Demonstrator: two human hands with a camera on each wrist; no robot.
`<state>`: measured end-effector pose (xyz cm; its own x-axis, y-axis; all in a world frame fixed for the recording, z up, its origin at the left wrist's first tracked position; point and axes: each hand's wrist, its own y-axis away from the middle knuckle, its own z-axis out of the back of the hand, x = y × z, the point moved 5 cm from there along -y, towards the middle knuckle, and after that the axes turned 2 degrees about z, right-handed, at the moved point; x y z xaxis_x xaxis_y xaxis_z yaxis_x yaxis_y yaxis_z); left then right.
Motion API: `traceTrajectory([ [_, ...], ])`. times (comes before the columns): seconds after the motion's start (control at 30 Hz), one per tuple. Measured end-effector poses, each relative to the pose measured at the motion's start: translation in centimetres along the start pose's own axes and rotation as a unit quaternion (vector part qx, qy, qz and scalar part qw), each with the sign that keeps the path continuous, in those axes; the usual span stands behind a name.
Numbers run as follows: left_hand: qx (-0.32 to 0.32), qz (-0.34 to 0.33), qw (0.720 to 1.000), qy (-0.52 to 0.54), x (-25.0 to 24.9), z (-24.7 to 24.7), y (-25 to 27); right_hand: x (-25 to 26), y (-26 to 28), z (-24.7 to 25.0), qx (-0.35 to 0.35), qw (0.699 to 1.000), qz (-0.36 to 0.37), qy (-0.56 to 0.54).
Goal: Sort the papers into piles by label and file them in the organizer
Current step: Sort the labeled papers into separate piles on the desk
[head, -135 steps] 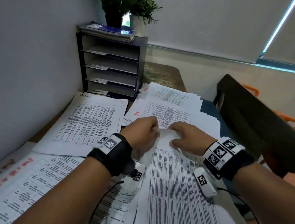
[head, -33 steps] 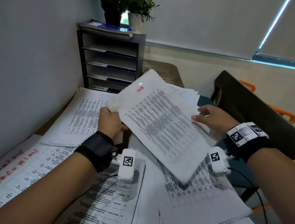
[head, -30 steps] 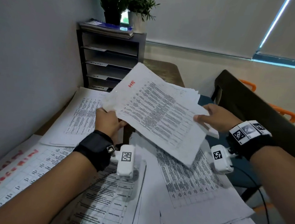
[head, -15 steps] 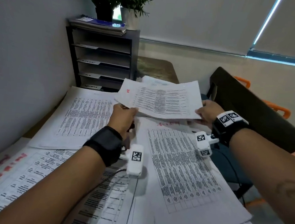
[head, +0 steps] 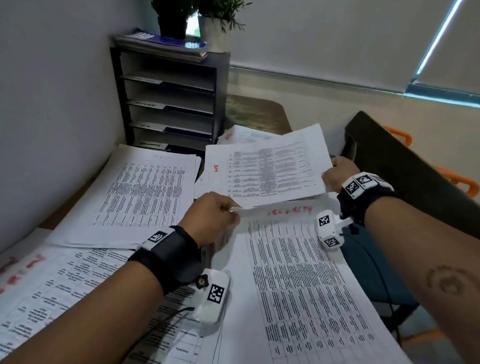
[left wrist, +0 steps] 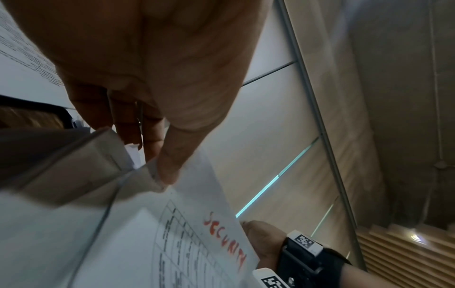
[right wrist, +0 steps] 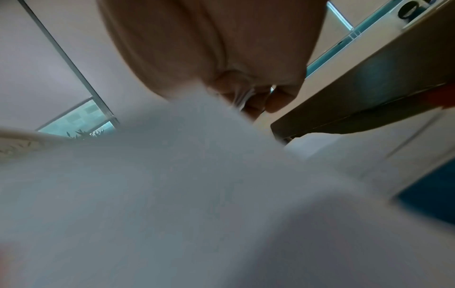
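Observation:
My right hand (head: pixel 332 176) grips the right edge of a printed sheet with a red HR label (head: pixel 268 167) and holds it in the air above the desk. In the right wrist view this hand (right wrist: pixel 258 101) curls round a blurred white sheet (right wrist: pixel 197 175). Below it lies a sheet labelled SECURITY (head: pixel 297 272). My left hand (head: pixel 230 212) pinches its top left corner, which is slightly raised. The left wrist view shows that hand (left wrist: pixel 162 167) with the thumb pressing the SECURITY sheet (left wrist: pixel 197 243). The black organizer (head: pixel 168 98) stands at the back left against the wall.
More paper piles cover the desk: one at the left (head: pixel 145 197), one near me with red lettering (head: pixel 23 294), one behind the HR sheet (head: pixel 245 133). Two potted plants (head: pixel 189 2) and magazines sit on the organizer. A dark chair (head: pixel 405 180) stands at the right.
Both hands held the HR sheet half a second ago. My left hand has let go of it, dropped and taken the SECURITY sheet's corner. The right hand alone now holds the HR sheet.

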<state>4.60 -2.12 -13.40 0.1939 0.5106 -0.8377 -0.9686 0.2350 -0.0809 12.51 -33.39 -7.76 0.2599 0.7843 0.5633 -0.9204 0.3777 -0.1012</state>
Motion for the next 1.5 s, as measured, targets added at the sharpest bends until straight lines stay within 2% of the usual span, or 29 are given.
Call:
traceTrajectory([
  [0.17,0.010,-0.018,0.999,-0.033,0.0,-0.4,0.5,-0.6,-0.3,0.2,-0.019,1.000,0.009,-0.006],
  [0.23,0.013,-0.023,0.999,-0.035,0.1,-0.4,0.5,-0.4,0.1,0.2,-0.023,0.995,0.013,-0.096],
  [0.33,0.015,-0.029,0.999,-0.038,0.3,-0.6,0.5,-0.4,0.7,-0.5,0.029,0.948,-0.046,-0.313],
  [0.4,0.016,-0.030,0.998,-0.052,0.3,-0.6,0.6,-0.8,0.4,-1.0,0.055,0.925,-0.078,-0.367],
  [0.5,0.018,-0.027,0.999,-0.044,0.2,-0.5,0.7,-1.4,0.2,-1.7,0.071,0.917,-0.094,-0.382],
  [0.63,0.012,-0.019,0.999,-0.030,0.4,-0.4,0.7,-2.2,0.0,-3.2,0.071,0.945,-0.105,-0.302],
  [0.67,0.015,-0.013,1.000,-0.023,0.5,-0.5,0.6,-2.7,-0.4,-3.6,0.073,0.964,-0.099,-0.235],
  [0.73,0.013,-0.009,1.000,-0.017,0.7,-0.5,0.5,-3.1,-0.8,-3.6,0.090,0.993,-0.069,-0.035],
  [0.87,0.001,-0.006,1.000,-0.029,0.7,-0.4,0.6,-2.3,-0.9,-2.1,0.068,0.987,-0.021,0.146],
  [0.93,-0.002,-0.001,0.999,-0.032,0.7,-0.3,0.4,-0.4,-0.2,-0.8,0.034,0.987,0.041,0.151],
  [1.03,-0.024,-0.024,0.998,-0.059,0.1,0.2,0.3,1.7,2.0,-0.1,0.082,0.991,0.102,0.022],
  [1.1,-0.023,-0.042,0.999,-0.022,-0.8,0.5,0.7,2.5,4.0,-0.1,0.137,0.981,0.115,-0.073],
  [1.23,-0.028,-0.021,0.998,0.059,-1.1,1.6,0.9,2.1,7.2,-0.3,0.175,0.969,0.114,-0.134],
  [1.27,-0.034,-0.004,0.996,0.081,-0.9,1.9,0.9,1.9,7.9,-0.4,0.185,0.960,0.090,-0.187],
  [1.37,-0.064,0.027,0.990,0.127,0.2,2.5,0.8,1.0,9.7,-1.5,0.247,0.902,0.019,-0.355],
  [1.5,-0.110,0.086,0.967,0.212,1.5,3.3,0.7,0.5,11.6,-2.7,0.321,0.876,0.033,-0.359],
])
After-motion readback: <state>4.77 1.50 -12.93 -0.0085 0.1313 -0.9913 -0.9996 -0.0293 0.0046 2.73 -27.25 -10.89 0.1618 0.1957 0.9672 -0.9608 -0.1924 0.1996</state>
